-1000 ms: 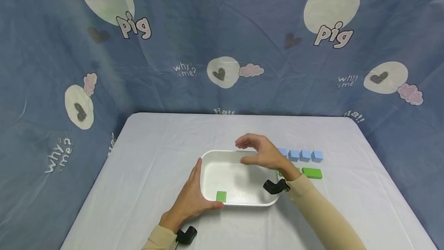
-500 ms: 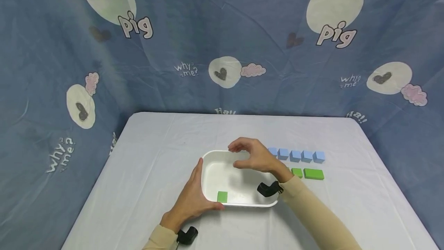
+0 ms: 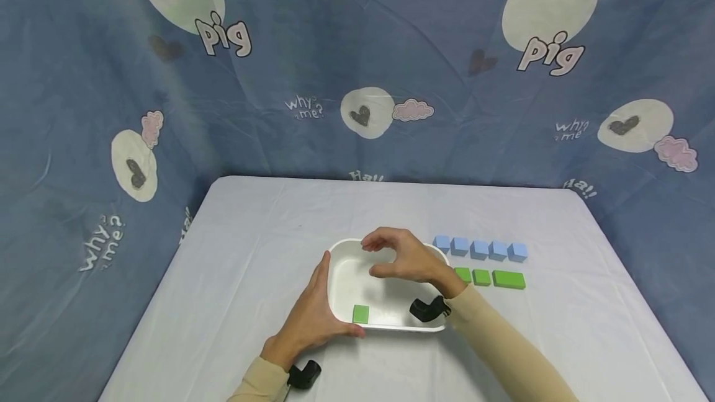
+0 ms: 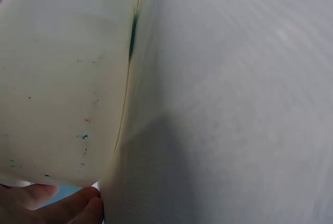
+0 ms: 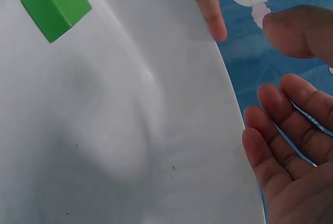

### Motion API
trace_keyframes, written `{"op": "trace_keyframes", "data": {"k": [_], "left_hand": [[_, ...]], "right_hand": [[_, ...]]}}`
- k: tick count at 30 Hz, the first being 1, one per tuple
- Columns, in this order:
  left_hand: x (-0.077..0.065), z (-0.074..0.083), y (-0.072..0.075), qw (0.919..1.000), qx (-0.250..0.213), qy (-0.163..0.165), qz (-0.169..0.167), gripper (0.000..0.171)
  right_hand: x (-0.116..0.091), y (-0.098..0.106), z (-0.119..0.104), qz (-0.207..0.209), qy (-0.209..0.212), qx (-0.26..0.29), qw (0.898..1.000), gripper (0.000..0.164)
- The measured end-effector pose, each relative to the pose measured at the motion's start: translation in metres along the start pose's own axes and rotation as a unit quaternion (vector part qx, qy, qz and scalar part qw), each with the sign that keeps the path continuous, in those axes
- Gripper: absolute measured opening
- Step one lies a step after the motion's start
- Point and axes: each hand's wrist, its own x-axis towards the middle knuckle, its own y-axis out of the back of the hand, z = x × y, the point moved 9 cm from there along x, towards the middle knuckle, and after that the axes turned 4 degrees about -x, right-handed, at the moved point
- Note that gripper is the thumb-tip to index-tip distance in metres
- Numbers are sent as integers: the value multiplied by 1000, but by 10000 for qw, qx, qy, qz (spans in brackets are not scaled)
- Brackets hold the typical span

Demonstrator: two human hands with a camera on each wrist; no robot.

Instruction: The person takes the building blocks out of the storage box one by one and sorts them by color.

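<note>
A white tray (image 3: 347,281) sits near the front of the table, a small green block (image 3: 360,314) inside by its front wall. My left hand (image 3: 313,315) lies along the tray's front left corner, with straight fingers up the left side and the thumb at the front rim. In the left wrist view, fingertips (image 4: 78,206) rest at the far end of the tray's outer wall. Over the tray's right part hovers my right hand (image 3: 410,259), thumb and fingers spread wide with nothing between them. The right wrist view has the green block (image 5: 57,5) at upper left.
Right of the tray, several blue cubes (image 3: 479,250) stand in a row. Nearer are two small green blocks (image 3: 481,277) and a longer green block (image 3: 509,280). A blue printed cloth (image 3: 313,147) hangs behind the white-covered table (image 3: 268,228).
My right hand has shifted left and slightly nearer over the tray, bringing more blue cubes and green blocks into sight. The left hand stays at the tray's corner.
</note>
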Motion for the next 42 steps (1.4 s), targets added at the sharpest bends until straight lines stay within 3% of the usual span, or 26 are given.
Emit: {"op": "trace_keyframes", "data": {"k": [15,32,36,42], "left_hand": [[-1,0,0,9998,152,79,118,160],[1,2,-1,9999,102,83,65,159],[1,1,-2,9998,139,122,49,159],[-1,2,1,9998,110,87,114,159]], "right_hand": [[0,-13,0,-72,53,-80,9999,47],[-3,-30,6,-550,-258,-321,9976,46],[-4,-37,8,-805,-342,-290,9957,46],[-6,-56,10,-1543,-525,-248,9863,44]]}}
